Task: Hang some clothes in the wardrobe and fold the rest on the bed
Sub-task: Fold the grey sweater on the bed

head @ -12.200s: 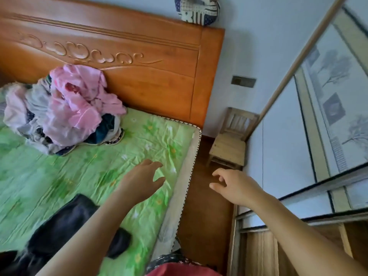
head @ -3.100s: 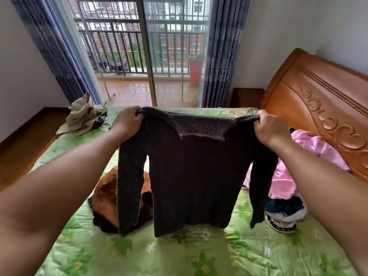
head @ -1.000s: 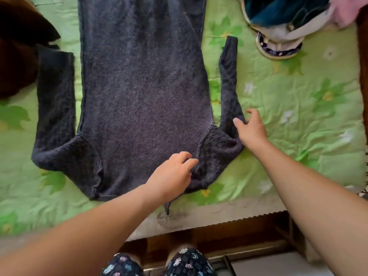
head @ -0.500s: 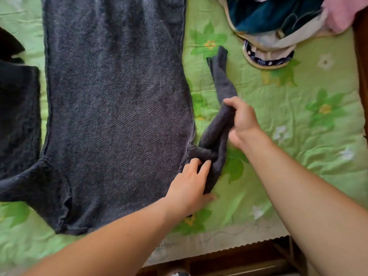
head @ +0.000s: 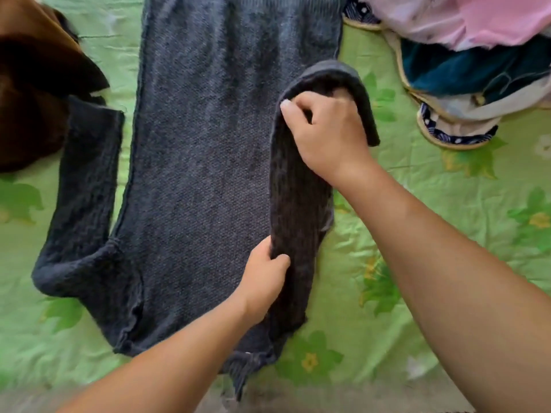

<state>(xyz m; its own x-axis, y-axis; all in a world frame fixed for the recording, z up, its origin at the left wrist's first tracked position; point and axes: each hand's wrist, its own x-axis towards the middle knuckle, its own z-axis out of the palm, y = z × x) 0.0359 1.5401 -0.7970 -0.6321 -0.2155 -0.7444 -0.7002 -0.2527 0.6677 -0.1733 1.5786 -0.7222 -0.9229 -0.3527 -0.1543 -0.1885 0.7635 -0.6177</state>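
Note:
A dark grey knitted sweater [head: 202,150] lies flat on the green flowered bedspread [head: 432,222], collar end toward me. Its right sleeve [head: 295,204] is folded inward over the body, with the cuff end draped over my right hand. My right hand [head: 325,135] grips that sleeve near its far bend. At the shoulder, my left hand [head: 265,278] pinches the sleeve's inner edge. The left sleeve [head: 86,180] lies spread out beside the body.
A brown garment [head: 32,93] lies at the left edge of the bed. A heap of pink, teal and white clothes [head: 465,55] sits at the upper right. The near edge of the mattress [head: 343,397] runs along the bottom.
My right hand has lifted the right sleeve and carried it leftward over the sweater's body. My left hand stays at the shoulder, now pinching the fold.

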